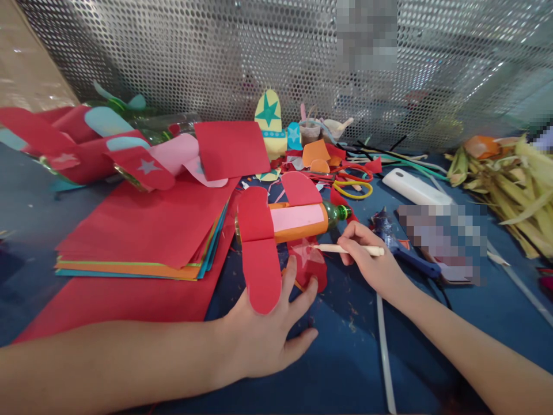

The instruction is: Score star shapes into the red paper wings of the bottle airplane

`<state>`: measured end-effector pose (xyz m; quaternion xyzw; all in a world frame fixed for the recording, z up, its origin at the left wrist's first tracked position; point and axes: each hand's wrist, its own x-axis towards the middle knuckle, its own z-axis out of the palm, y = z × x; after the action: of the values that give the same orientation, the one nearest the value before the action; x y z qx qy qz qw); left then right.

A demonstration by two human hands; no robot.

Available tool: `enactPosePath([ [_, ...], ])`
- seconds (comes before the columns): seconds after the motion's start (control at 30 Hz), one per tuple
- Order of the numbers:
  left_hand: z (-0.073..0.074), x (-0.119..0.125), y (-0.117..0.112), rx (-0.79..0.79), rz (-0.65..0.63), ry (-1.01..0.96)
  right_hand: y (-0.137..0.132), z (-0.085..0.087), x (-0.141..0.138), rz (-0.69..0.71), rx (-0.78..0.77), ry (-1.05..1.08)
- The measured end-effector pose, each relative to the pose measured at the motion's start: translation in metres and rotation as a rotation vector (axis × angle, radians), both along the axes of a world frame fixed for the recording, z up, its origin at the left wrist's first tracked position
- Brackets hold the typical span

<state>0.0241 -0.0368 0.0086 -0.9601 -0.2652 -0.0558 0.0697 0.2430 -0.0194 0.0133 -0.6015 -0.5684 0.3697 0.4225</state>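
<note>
A green plastic bottle point(334, 214) wrapped in orange and pink paper lies on its side, with red rounded paper pieces point(262, 265) on it like wings. Partly beneath its near side is a red paper piece bearing a pale pink star point(303, 252). My left hand point(263, 340) has its fingers spread, fingertips on that red piece, and a red wing overlaps the back of the hand. In my right hand point(374, 268) is a slim cream-coloured pen point(332, 248), gripped between thumb and fingers. Its tip meets the star, or hovers just over it.
Stacked coloured paper point(129, 230) and red paper-covered bottle crafts point(86, 150) lie left. Behind are scissors point(354, 189) and paper scraps. On the right are a blue glue gun point(406, 256), a white device point(417, 187), a phone-like slab point(440, 242) and dried husks point(510, 190). Perforated metal point(194, 57) stands behind.
</note>
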Motion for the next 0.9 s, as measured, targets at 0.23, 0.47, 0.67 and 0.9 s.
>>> enactPosePath([
  [0.23, -0.0002, 0.0005, 0.0003, -0.002, 0.013, 0.001, -0.0014, 0.002, 0.0005, -0.004, -0.009, -0.007],
  [0.47, -0.002, -0.0013, -0.0017, -0.011, 0.022, -0.016, -0.0004, 0.0017, -0.0004, 0.003, -0.016, 0.001],
  [0.67, -0.0042, -0.0008, -0.0009, -0.025, 0.042, -0.032, 0.001, 0.0007, -0.0001, 0.009, -0.016, -0.001],
  [0.9, -0.001, -0.0003, 0.0002, -0.042, 0.019, -0.001, 0.0008, 0.0027, -0.0014, 0.002, -0.016, -0.001],
])
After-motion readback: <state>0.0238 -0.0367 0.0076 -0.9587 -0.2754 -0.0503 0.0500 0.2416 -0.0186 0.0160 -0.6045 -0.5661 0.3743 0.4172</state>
